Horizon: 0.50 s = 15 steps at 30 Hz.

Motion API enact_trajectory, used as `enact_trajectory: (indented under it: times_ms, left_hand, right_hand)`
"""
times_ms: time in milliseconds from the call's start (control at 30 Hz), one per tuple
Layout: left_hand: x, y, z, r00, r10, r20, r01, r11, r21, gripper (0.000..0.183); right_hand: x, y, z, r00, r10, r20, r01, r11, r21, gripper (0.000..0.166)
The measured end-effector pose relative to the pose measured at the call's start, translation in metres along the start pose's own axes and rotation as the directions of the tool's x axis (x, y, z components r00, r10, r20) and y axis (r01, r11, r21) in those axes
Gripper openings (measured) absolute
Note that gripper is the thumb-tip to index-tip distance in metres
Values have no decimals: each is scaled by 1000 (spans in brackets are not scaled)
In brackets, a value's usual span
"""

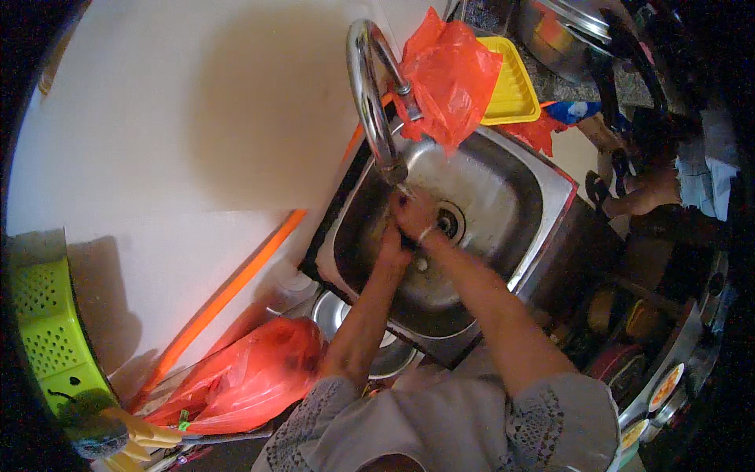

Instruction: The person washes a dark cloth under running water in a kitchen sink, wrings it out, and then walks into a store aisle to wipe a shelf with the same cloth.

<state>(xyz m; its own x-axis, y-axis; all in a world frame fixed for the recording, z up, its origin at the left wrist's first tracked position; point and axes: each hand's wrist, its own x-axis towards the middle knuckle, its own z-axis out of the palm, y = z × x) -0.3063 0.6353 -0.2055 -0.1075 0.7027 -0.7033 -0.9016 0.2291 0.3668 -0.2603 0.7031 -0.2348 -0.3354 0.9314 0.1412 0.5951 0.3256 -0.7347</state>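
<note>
A curved chrome faucet (365, 100) arches over the stainless steel sink (483, 183), and its spout end is just above my hands. My left hand (392, 242) and my right hand (417, 215) are close together under the spout, over the left part of the basin beside the round drain (449, 221). They seem to touch each other. A small dark patch shows between them; whether it is a thing held or shadow I cannot tell. The fingers are blurred and partly hidden by one another. A red plastic bag (451, 76) hangs over the sink's far edge.
A yellow plastic tray (513, 85) lies behind the red bag. A metal pot (551, 41) stands at the upper right. Metal bowls (330, 310) and a full red bag (265, 371) are at the lower left. A green perforated rack (53, 336) is at far left. Another person's legs (643, 194) show at right.
</note>
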Motion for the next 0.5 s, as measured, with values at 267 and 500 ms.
enact_trajectory:
  times_ms: [267,500]
  left_hand:
    - [48,12,-48,996,85,-4,-84,976,-203,34]
    - [5,3,-14,780,173,601,96,916,-388,43]
  right_hand:
    - [-8,-38,-55,971,236,-33,-191,853,487,35]
    - [-43,-64,-28,994,105,-37,-100,988,116,48]
